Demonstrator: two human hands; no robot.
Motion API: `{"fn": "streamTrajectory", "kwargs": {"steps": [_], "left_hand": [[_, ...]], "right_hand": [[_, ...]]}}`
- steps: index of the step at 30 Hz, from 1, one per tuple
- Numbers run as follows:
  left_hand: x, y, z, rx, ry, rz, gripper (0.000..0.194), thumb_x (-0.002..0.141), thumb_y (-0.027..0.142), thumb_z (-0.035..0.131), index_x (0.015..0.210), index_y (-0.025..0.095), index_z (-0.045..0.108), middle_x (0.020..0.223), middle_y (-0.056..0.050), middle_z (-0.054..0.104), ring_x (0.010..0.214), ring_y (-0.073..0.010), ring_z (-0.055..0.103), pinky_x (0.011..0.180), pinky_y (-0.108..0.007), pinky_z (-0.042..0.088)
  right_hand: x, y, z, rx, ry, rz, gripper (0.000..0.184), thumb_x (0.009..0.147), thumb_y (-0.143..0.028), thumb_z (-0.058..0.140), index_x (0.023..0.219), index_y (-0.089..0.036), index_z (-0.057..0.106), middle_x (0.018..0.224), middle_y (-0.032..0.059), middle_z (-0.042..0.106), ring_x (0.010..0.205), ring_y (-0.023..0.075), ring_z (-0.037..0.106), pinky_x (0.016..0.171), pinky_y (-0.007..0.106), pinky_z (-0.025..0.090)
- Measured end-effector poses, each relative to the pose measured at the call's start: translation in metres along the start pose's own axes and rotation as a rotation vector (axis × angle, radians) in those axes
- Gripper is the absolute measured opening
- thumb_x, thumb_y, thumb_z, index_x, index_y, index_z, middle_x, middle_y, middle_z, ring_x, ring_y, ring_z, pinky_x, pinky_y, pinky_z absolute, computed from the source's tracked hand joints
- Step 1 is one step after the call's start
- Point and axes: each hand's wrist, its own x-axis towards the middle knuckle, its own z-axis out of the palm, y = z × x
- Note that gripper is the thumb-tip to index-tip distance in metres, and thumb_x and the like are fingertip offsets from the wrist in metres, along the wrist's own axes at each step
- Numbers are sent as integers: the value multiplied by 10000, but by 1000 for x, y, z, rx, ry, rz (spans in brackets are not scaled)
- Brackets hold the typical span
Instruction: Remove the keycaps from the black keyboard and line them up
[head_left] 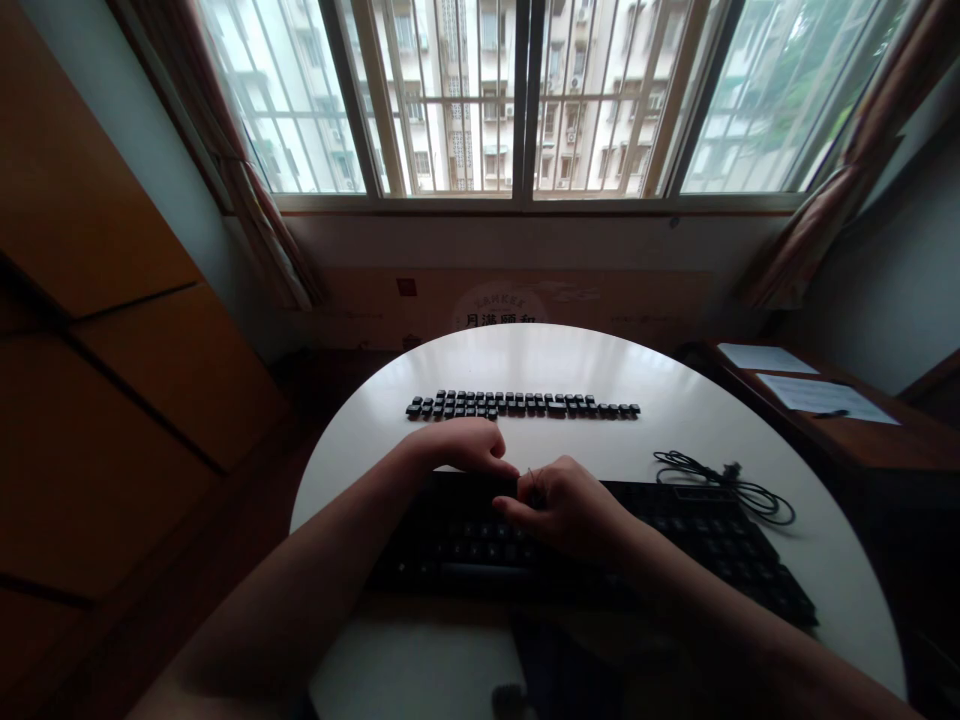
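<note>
We face a wide, barred window between patterned curtains, with pale apartment buildings outside and an orange-brown wooden cabinet to our left. Before us is a round, glossy white table, and a dark wooden side table bearing white printed sheets stands to our right.

A long black plastic keyboard lies across the white table beneath our hands and forearms. Beyond it, small black plastic keycaps sit in a wide band, several rows deep at the left and thinning to a single row at the right. A coiled thin black cable rests by the keyboard's far right edge.

Our right hand is over the upper middle of the keyboard, its fingers curled and closed around a thin wire-like piece; most of that piece is hidden. Our left hand bends in from the left, fingers folded under and thumb reaching to the right hand's fingertips. We cannot tell whether it grips anything. Something at the near edge is too dark to make out.
</note>
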Motion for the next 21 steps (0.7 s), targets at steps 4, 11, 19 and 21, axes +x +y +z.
{"fn": "streamTrajectory", "kwargs": {"steps": [4, 11, 19, 21], "left_hand": [[1, -1, -1, 3, -34, -6, 497, 755, 607, 599, 498, 190, 514, 495, 19, 475, 490, -127, 384, 504, -284, 285], [0, 0, -2, -9, -68, -13, 491, 762, 613, 597, 527, 184, 551, 524, 10, 526, 490, -124, 405, 503, -277, 300], [2, -2, -1, -25, -68, 10, 504, 769, 611, 603, 517, 181, 527, 515, 12, 519, 486, -126, 422, 495, -275, 303], [2, -2, -1, -25, -69, 9, 493, 766, 606, 609, 527, 181, 536, 524, 11, 527, 490, -129, 431, 494, -275, 306]], "right_hand": [[1, 8, 5, 68, 95, -11, 439, 879, -440, 583, 549, -150, 576, 458, -52, 349, 447, 70, 311, 443, 207, 261], [-3, 10, 12, 99, 202, -83, 449, 896, -405, 542, 524, -160, 480, 487, -51, 312, 470, 73, 296, 478, 215, 270], [-4, 10, 14, 131, 230, -80, 454, 915, -389, 515, 528, -172, 420, 502, -50, 285, 477, 76, 281, 476, 227, 249], [-4, 10, 14, 146, 237, -86, 457, 916, -382, 520, 524, -172, 415, 499, -52, 282, 472, 74, 277, 473, 227, 244]]}}
